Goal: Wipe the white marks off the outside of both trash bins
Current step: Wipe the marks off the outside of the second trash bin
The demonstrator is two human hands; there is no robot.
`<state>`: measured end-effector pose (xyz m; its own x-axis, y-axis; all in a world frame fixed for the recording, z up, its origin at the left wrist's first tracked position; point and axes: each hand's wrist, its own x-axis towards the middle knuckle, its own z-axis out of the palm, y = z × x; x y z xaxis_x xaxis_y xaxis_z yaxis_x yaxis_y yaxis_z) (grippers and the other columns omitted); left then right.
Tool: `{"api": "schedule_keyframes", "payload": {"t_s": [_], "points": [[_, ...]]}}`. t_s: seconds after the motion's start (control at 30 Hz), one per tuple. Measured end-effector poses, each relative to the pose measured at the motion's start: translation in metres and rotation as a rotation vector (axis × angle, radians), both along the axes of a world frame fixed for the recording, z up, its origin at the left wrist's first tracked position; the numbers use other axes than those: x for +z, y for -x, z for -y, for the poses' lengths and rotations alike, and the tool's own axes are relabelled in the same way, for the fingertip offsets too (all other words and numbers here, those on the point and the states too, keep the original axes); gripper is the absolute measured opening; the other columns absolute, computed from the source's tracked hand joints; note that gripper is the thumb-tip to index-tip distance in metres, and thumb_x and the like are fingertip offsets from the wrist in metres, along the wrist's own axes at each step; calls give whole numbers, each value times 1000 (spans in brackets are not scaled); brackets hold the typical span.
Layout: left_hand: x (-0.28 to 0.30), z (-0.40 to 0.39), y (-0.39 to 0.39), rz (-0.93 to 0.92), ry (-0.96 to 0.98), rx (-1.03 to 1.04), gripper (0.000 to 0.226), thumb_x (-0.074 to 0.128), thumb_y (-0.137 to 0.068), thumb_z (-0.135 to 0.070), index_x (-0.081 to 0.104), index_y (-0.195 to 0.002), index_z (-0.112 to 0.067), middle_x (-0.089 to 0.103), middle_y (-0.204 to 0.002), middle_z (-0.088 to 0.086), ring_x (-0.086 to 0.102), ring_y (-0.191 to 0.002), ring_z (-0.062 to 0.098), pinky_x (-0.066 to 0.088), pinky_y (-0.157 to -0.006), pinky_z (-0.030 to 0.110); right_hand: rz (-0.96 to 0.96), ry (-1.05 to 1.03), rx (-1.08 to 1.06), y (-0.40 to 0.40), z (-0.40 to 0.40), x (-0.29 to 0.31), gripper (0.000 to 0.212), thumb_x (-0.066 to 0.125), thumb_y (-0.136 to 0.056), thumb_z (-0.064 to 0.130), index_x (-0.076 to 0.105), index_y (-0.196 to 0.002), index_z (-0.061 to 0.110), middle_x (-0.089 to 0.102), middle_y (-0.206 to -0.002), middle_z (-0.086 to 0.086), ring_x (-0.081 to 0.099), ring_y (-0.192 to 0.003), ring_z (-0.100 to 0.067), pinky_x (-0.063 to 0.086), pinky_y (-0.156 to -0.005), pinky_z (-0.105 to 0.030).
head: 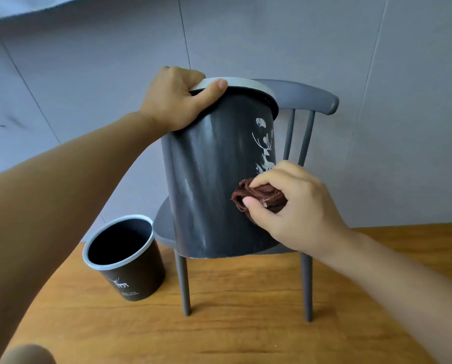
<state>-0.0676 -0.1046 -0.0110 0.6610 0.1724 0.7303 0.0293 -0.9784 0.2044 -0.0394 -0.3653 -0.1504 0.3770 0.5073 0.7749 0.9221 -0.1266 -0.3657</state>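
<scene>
Left hand (pixel 176 101) up top, clamped on the pale rim of the tilted bin (pixel 214 179), thumb hooked over the lip and the other digits curled out of sight behind it. Leaning away at the top, that dark bin, its base edge low over the front of the grey chair (pixel 311 97) seat; touching the seat or just held off it, cannot tell. Right hand (pixel 295 206) in from the lower right, fingers (pixel 261 183) and thumb bunched tight around the brown cloth (pixel 259 197), a crumpled wad pressed flat against the bin's side, low on its right half. Just above the cloth, a printed white pattern (pixel 264 143) running up toward the rim. Left of the cloth, across the middle of the wall, faint chalky white smears (pixel 190 191), streaky and upright. Down on the wooden floor (pixel 245 324), near its far left edge where it meets the grey wall (pixel 245 35), the second bin (pixel 123 258) standing upright and open, well apart from both hands, pale rim on top, dark inside, a small white deer print (pixel 119 283) on its near face with tiny lettering below, too small to read. Chair just right of that bin, two front legs planted on the boards, spindle back rising behind the tilted bin. Blurred rounded shape in the bottom left corner, too soft to identify.
</scene>
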Motion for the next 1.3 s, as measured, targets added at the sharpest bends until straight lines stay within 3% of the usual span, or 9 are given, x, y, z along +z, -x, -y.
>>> {"api": "schedule_keyframes", "payload": {"t_s": [0.13,0.27,0.43,0.53,0.63,0.8,1.0,1.13,1.3], "points": [[-2,3,2,18,-9,-13,67,53,-91,-67,27,-59,-14,25,-54,0,27,-50,14,19,-46,26,79,140,90,9,8,-12,17,80,-84,29,72,-90,16,58,-85,6,56,-78,-14,48,-65,-30],[-1,3,5,-9,-38,-41,65,53,-92,-65,29,-60,-13,28,-57,4,25,-54,17,20,-49,30,-15,437,203,23,33,-31,16,72,-81,45,72,-83,29,57,-78,17,57,-74,-6,46,-62,-24],[-2,8,12,10,-55,-113,63,54,-93,-60,26,-60,-14,25,-58,5,23,-57,21,18,-50,32,-100,87,125,5,30,0,9,79,-82,31,75,-84,24,62,-79,14,64,-75,-12,48,-64,-21],[-6,5,17,30,-49,-106,63,56,-94,-58,25,-60,-15,25,-58,6,22,-57,20,18,-51,33,-70,-65,68,-2,12,23,13,76,-85,37,75,-92,26,64,-87,17,66,-83,-9,48,-70,-14],[-8,0,20,36,-18,-93,63,55,-93,-59,27,-60,-13,26,-59,8,22,-58,20,19,-52,34,1,-106,33,-4,-10,28,20,77,-86,37,75,-99,22,64,-94,10,65,-89,-11,54,-75,-26],[-8,-6,24,22,23,-101,63,53,-89,-64,27,-60,-15,25,-56,1,23,-54,16,19,-50,29,164,-5,53,3,-17,2,26,82,-81,30,72,-97,12,58,-98,1,58,-87,-18,53,-69,-32],[-8,-13,26,21,15,-103,63,50,-90,-65,30,-62,-13,28,-57,4,25,-56,17,23,-52,33,258,395,241,12,8,-5,20,76,-79,40,63,-82,25,51,-80,14,49,-71,-8,47,-58,-29],[-7,-11,26,20,-66,-101,63,48,-89,-67,30,-61,-14,28,-53,3,26,-54,20,23,-49,31,36,151,201,-2,18,20,14,77,-81,34,68,-83,23,59,-82,14,60,-74,-12,47,-62,-25],[-5,-11,23,50,-62,-105,62,49,-87,-67,28,-58,-16,27,-52,3,26,-53,22,23,-50,33,-19,-128,55,-29,30,40,16,72,-83,33,72,-86,18,67,-84,7,66,-79,-15,50,-69,-22]]}}
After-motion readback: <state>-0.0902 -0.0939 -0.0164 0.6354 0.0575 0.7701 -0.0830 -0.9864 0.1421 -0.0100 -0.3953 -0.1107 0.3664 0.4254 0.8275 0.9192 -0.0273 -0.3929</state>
